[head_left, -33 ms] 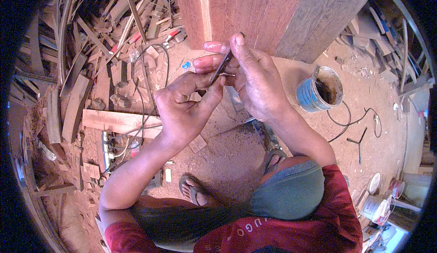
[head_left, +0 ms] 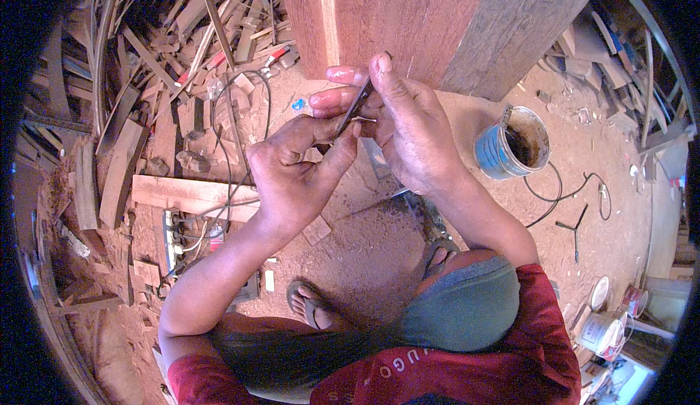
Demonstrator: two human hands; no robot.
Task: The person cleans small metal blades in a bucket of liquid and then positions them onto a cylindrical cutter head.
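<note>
Between my hands is a thin dark flat strip (head_left: 355, 106), tilted with its upper end to the right; its exact kind I cannot make out. My left hand (head_left: 295, 168) pinches the lower end between thumb and bent forefinger. At the upper end, my right hand (head_left: 415, 128) has its thumb against the strip and its fingers behind it. Two reddish, wet-looking fingertips of that hand stick out to the left of the strip. Both hands are raised above the dusty floor (head_left: 364, 259), in front of a large wooden panel (head_left: 394, 18).
A blue bucket (head_left: 491, 151) with brown-stained insides stands to the right, a cable beside it. Wood offcuts (head_left: 219, 18) are heaped at the far left. Nearer lie a plank (head_left: 182, 190) and a power strip (head_left: 170, 241) with cords. White tubs (head_left: 601, 332) stand at the lower right.
</note>
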